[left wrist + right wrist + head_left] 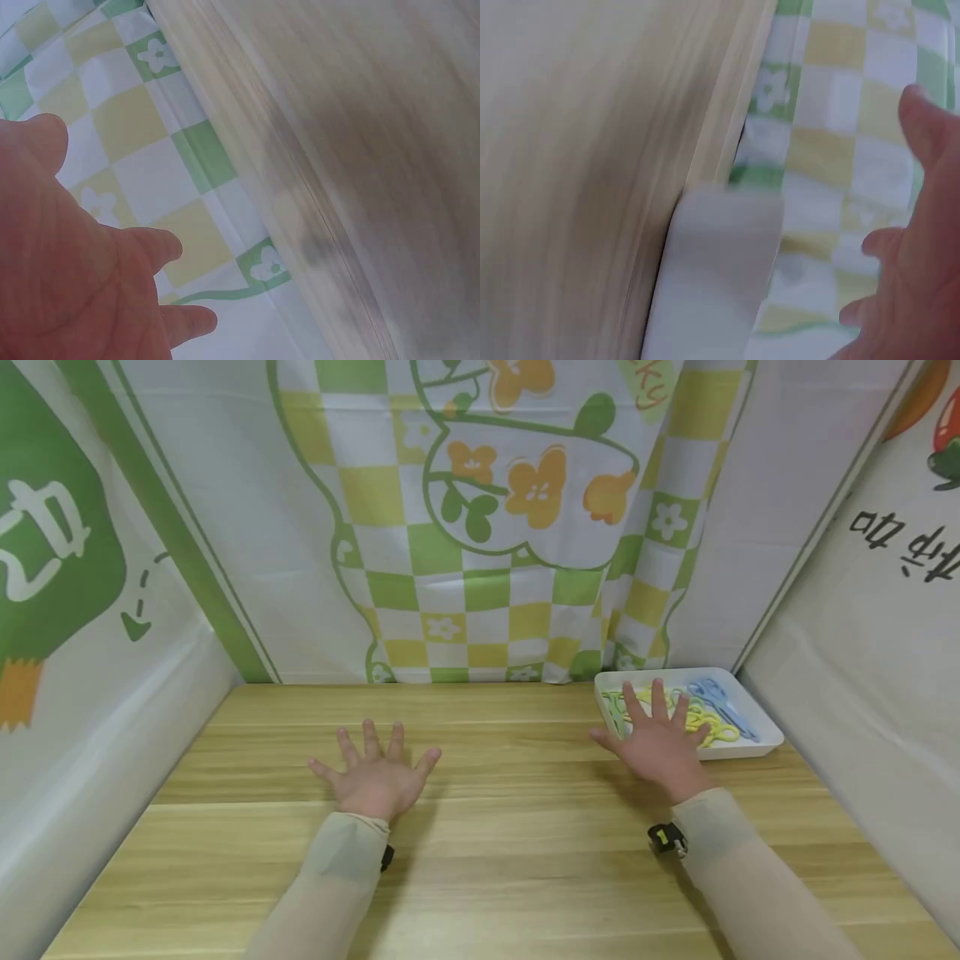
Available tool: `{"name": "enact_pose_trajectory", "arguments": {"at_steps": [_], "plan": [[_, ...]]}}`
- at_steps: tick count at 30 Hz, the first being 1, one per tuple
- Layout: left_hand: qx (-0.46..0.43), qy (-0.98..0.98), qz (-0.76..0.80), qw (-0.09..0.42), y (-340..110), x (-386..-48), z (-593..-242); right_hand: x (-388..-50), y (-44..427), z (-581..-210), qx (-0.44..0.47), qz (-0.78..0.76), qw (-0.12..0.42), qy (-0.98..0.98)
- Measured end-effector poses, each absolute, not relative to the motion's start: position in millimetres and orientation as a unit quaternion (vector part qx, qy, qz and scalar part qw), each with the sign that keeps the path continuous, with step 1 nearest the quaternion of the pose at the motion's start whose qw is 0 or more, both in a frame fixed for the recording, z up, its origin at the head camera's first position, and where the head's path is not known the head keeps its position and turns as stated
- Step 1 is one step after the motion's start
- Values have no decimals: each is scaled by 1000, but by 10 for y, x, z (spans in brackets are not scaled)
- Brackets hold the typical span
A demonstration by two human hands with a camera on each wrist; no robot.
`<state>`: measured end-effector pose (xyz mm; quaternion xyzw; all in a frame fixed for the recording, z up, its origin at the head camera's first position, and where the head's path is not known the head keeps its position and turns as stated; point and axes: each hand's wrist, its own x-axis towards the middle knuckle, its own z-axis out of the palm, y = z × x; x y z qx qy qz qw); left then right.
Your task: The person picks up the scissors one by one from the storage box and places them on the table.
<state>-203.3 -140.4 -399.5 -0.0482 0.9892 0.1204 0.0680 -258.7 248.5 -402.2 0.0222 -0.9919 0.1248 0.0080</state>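
My left hand [375,777] is held over the wooden table [510,860], fingers straight and spread, with nothing in it. To the right, my right hand [663,752] is also spread and holds nothing. In the head view it covers part of a white tray [767,748] at the table's far right. Inside lie a blue pair of scissors [720,700], yellow ones with ring handles [723,732] and something green [615,712], partly hidden by the hand. The right wrist view shows the tray's side wall [712,277] beside that hand; the left wrist view shows the left palm [75,277].
A checked green, yellow and white curtain [487,593] hangs along the table's back edge. Printed white cloth walls stand on the left [172,710] and right [847,635]. A black strap piece [666,837] shows at the right wrist.
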Motion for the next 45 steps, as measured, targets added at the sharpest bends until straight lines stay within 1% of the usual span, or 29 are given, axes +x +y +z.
{"name": "enact_pose_trajectory", "arguments": {"at_steps": [8, 14, 21, 27, 32, 37, 45], "plan": [[-50, 987, 130, 75, -1449, -2035, -4009, -2705, 3187, -3964, 19, 190, -21, -981], [-51, 987, 130, 73, -1468, -2037, -4029, -2756, 3778, -3928, 35, 196, -35, -979], [-52, 988, 126, 77, -1482, -2039, -4028, -2816, 4285, -3983, 61, 218, -26, -974], [-50, 988, 127, 78, -1482, -2038, -4032, -2850, 4463, -4091, 58, 247, -55, -966], [-47, 987, 129, 81, -1490, -2033, -4031, -2884, 4496, -4198, 72, 266, -59, -960], [-46, 987, 132, 85, -1486, -2031, -4022, -2875, 4482, -4216, 52, 258, -69, -962], [-42, 987, 134, 83, -1471, -2050, -4043, -2872, 4460, -4191, 61, 255, -47, -964]]}}
